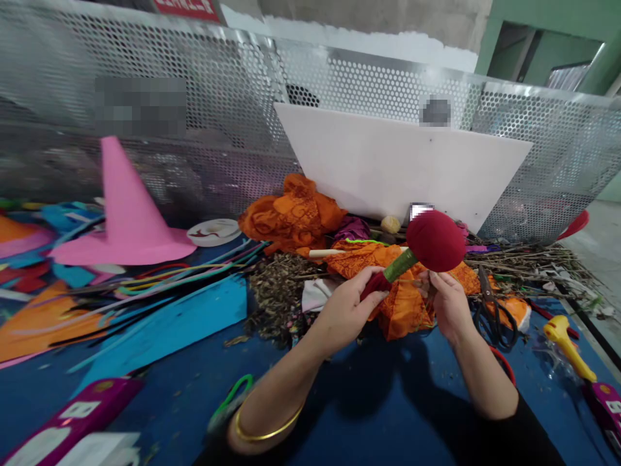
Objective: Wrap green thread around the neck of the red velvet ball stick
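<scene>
A round dark red cloth-covered ball [435, 241] with a green-wrapped neck [400, 265] is held up over the table. My left hand [350, 303] is closed around the gathered red cloth below the green wrap. Just under the ball, my right hand [450, 304] is pinched; a small brownish bit shows at its fingertips, too unclear to name. Behind and beneath both hands lies crumpled orange patterned cloth [405, 307]. Dark-handled scissors [495, 310] rest to the right of my right hand.
A pink cone hat [129, 210] stands at the left, beside a blue sheet [194, 323] and thin coloured strips. Dried plant bits [276, 291] lie near the middle. A white board [402, 158] leans on the perforated metal screen. A yellow-handled tool [570, 346] lies at the right.
</scene>
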`<state>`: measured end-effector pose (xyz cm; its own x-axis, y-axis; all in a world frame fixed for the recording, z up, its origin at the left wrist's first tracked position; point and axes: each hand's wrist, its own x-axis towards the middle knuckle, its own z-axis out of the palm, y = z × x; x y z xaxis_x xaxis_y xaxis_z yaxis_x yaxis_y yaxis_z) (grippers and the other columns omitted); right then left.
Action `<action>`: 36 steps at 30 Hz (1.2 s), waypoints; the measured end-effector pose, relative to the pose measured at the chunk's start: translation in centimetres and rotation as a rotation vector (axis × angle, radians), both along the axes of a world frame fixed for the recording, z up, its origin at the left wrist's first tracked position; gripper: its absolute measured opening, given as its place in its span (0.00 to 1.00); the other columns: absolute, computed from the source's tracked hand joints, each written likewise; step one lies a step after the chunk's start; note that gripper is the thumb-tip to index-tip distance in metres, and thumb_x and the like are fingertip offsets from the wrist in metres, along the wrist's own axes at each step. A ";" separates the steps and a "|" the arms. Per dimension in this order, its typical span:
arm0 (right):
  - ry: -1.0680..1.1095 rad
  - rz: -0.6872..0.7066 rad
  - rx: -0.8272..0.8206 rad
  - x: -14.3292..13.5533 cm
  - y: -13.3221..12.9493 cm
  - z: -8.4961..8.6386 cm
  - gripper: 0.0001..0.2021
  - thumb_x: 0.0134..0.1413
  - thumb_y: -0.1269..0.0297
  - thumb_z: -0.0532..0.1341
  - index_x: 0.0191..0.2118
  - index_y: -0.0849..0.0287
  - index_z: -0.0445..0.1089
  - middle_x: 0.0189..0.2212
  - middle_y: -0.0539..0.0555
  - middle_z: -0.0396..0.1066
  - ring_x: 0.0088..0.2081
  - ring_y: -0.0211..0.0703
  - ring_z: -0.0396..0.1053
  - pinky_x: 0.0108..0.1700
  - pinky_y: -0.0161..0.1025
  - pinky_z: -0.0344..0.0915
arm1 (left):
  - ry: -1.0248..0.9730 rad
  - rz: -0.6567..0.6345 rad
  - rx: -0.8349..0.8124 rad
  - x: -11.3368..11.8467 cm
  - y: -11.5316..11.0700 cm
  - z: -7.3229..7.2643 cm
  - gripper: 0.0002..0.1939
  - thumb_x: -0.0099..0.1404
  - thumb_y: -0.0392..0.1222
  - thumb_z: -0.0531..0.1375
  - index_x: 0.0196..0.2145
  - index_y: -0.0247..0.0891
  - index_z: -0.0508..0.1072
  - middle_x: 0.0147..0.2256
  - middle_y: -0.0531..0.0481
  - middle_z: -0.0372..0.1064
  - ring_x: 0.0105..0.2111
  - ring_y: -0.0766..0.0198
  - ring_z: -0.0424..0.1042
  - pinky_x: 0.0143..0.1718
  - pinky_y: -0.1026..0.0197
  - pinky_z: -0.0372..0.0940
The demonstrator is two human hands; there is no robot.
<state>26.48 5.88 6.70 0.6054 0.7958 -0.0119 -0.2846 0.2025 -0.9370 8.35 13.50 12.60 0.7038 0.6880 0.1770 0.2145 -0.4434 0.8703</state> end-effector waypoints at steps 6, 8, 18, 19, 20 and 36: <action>-1.108 -0.390 -0.534 5.9 -1.8 0.7 0.13 0.53 0.57 0.62 0.25 0.61 0.71 0.34 0.63 0.72 0.40 0.54 0.68 0.49 0.51 0.59 | -0.007 0.002 0.001 -0.4 0.4 0.2 0.15 0.63 0.44 0.54 0.46 0.36 0.68 0.41 0.47 0.74 0.41 0.56 0.71 0.46 0.56 0.65; -1.262 -0.471 -0.571 5.9 -2.4 1.6 0.11 0.55 0.60 0.60 0.31 0.63 0.73 0.39 0.67 0.71 0.45 0.58 0.67 0.54 0.56 0.53 | 0.004 -0.005 -0.002 -0.4 0.4 0.3 0.15 0.63 0.44 0.54 0.45 0.37 0.69 0.40 0.47 0.74 0.41 0.56 0.71 0.46 0.56 0.66; -0.750 0.484 0.084 -3.4 -1.6 2.2 0.10 0.60 0.60 0.59 0.41 0.56 0.76 0.32 0.53 0.75 0.34 0.43 0.72 0.38 0.38 0.68 | -0.072 -0.149 -0.319 -0.8 0.5 0.4 0.19 0.60 0.46 0.59 0.48 0.37 0.70 0.37 0.48 0.72 0.39 0.59 0.70 0.40 0.60 0.66; -0.746 0.459 0.088 -3.6 -1.9 2.3 0.11 0.62 0.60 0.57 0.35 0.56 0.77 0.27 0.52 0.72 0.30 0.41 0.70 0.35 0.37 0.67 | -0.082 -0.155 -0.383 -1.0 0.7 0.4 0.19 0.60 0.47 0.60 0.48 0.37 0.70 0.35 0.49 0.71 0.35 0.61 0.69 0.35 0.62 0.65; -0.747 0.390 0.109 -3.7 -2.1 2.5 0.14 0.62 0.60 0.56 0.31 0.56 0.76 0.25 0.52 0.70 0.30 0.41 0.68 0.35 0.37 0.67 | -0.085 -0.159 -0.442 -1.1 0.9 0.4 0.20 0.59 0.48 0.60 0.47 0.37 0.70 0.31 0.51 0.69 0.30 0.64 0.67 0.31 0.64 0.63; -0.358 0.081 0.130 -5.6 -3.4 2.8 0.18 0.60 0.55 0.59 0.22 0.60 0.67 0.17 0.46 0.57 0.19 0.32 0.51 0.21 0.32 0.51 | -0.131 -0.163 -0.681 0.6 0.4 -1.2 0.21 0.54 0.47 0.65 0.45 0.40 0.69 0.38 0.51 0.69 0.33 0.67 0.68 0.33 0.67 0.64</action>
